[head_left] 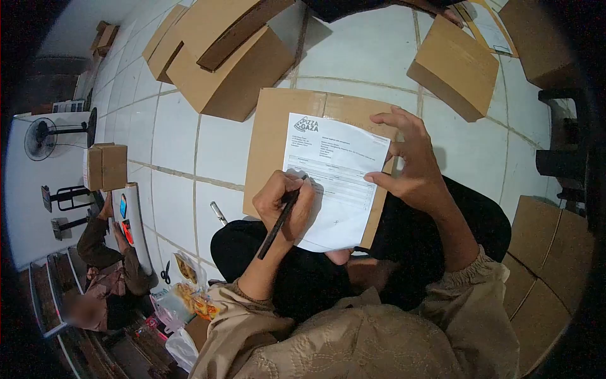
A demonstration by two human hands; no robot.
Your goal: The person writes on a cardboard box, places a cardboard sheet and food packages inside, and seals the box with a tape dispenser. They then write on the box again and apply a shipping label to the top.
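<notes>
A printed sheet of paper [334, 215] headed "PIZZA GAZA" lies on a flat cardboard box [271, 126] across my lap. My left hand [284, 202] is closed around a dark pen [273, 234]. The pen's upper end slants back over my wrist, and its tip is at the sheet near the printed table. At the sheet's right edge is my right hand [413, 161], fingers curved and spread apart. Its thumb touches the paper's edge, while the other fingertips are over the box's right side.
Cardboard boxes [233, 76] stand on the white tiled floor ahead, with another box [454, 66] at upper right. A silver pen-like object [218, 213] lies by my knee. Scissors [165, 273] and plastic bags [173, 309] are at left, near another person [107, 271] sitting.
</notes>
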